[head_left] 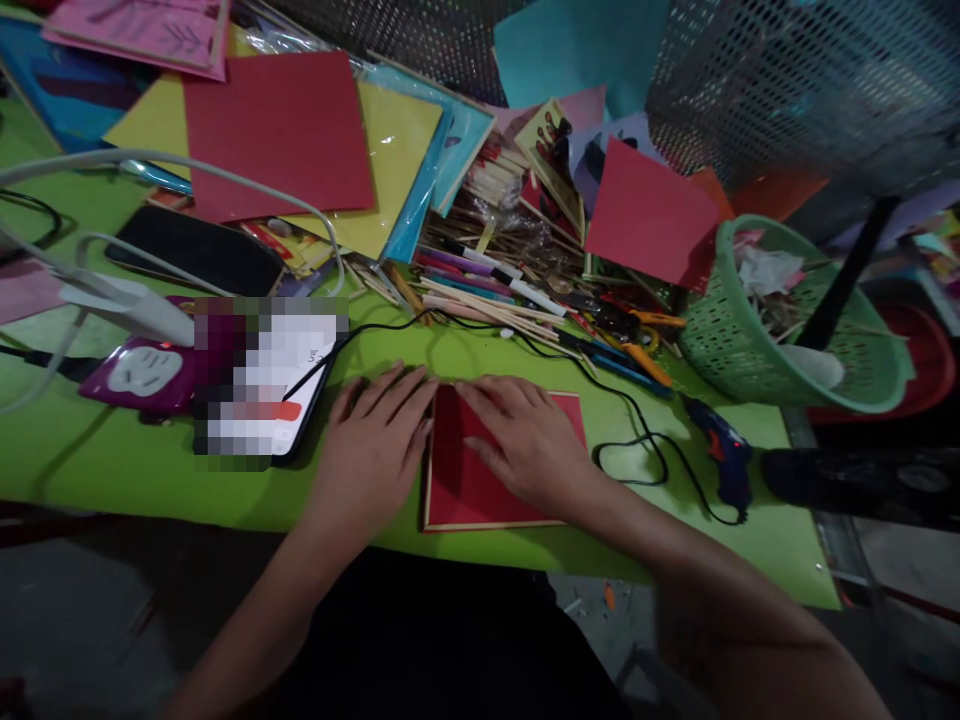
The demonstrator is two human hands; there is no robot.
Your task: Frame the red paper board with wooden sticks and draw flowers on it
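Note:
A red card (pixel 465 490) edged with thin wooden sticks lies flat at the front of the green table (pixel 360 490). My right hand (pixel 525 440) rests over its upper part, fingers stretched out and pointing toward the top left corner. Along the card's left edge lies my left hand (pixel 379 435), its fingers extended, with the fingertips at the upper left corner and the thumb against the side. Neither hand grips anything that I can see. Part of the card is hidden under my right hand and wrist.
Left of my hands are a lit phone (pixel 277 390), partly pixelated, and a purple power strip (pixel 146 370) with cables. Pens and sticks (pixel 487 300) lie behind. A green basket (pixel 705 330) and a glue gun (pixel 724 455) stand right. Coloured sheets (pixel 285 135) pile up at the back.

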